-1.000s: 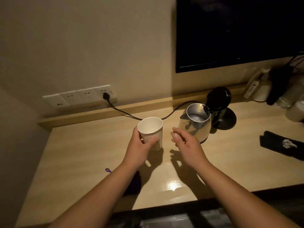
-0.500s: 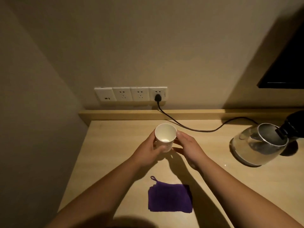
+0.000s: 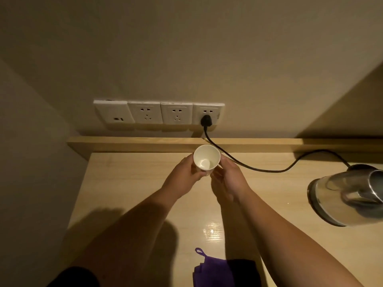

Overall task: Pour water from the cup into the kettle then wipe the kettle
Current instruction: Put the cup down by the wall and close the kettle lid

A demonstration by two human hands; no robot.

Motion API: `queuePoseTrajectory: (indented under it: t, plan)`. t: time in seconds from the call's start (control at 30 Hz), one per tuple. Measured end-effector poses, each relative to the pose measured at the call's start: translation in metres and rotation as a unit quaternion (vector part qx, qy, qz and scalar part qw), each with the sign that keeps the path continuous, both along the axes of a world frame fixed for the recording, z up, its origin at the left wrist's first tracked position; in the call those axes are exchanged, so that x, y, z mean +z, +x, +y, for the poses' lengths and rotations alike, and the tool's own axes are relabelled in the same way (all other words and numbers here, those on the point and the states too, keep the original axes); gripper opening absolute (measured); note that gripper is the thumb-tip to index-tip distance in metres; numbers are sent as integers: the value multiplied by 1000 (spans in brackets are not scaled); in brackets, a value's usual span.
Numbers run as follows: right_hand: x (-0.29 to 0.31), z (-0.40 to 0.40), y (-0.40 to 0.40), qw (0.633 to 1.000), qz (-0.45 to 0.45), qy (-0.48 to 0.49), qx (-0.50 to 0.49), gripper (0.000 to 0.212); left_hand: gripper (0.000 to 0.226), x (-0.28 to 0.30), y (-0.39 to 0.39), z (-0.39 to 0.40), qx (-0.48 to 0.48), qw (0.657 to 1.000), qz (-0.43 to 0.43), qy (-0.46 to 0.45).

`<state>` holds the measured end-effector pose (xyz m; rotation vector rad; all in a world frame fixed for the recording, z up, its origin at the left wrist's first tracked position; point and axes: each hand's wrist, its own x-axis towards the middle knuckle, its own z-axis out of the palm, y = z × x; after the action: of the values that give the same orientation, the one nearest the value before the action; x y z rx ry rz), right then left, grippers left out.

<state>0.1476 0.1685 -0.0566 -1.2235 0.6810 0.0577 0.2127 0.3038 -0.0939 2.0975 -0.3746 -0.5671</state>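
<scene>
A white paper cup [image 3: 206,160] is held upright near the back of the wooden desk [image 3: 128,183], and its inside looks pale and bare. My left hand [image 3: 184,176] grips its left side. My right hand [image 3: 227,180] curls round its right side and base. The steel kettle [image 3: 346,197] stands at the right edge of the view, well apart from both hands, with its lid out of frame. A purple cloth [image 3: 213,270] with a small loop lies at the desk's front edge, between my forearms.
A row of white wall sockets [image 3: 158,112] sits above the desk's raised back ledge [image 3: 132,144]. A black plug and cord [image 3: 248,166] run from the rightmost socket across the desk to the kettle. A wall closes off the desk's left side.
The view swung left, so the kettle slid to the right edge and the dark screen left the frame. The cup has gone farther back, and my right hand has closed round it.
</scene>
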Motion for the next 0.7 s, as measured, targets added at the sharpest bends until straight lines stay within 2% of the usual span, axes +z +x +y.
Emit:
queuePoseTrajectory:
  t: [0.27, 0.43, 0.5, 0.57, 0.7]
  plan:
    - [-15, -6, 20, 999, -12, 19, -46, 28, 65, -11, 13, -10, 6, 1000, -13, 22]
    - [-17, -8, 19, 999, -18, 8, -25, 28, 71, -9, 14, -8, -7, 1000, -18, 22]
    - [-19, -12, 16, 999, -7, -39, -6, 28, 74, -7, 13, -4, -11, 999, -22, 41]
    - [-19, -18, 11, 991, 14, -132, 10, 30, 75, -3, 10, 2, -16, 996, -38, 81]
    - [-24, -32, -8, 956, 51, -282, 59, 41, 66, 9, -5, 14, -53, 965, -154, 208]
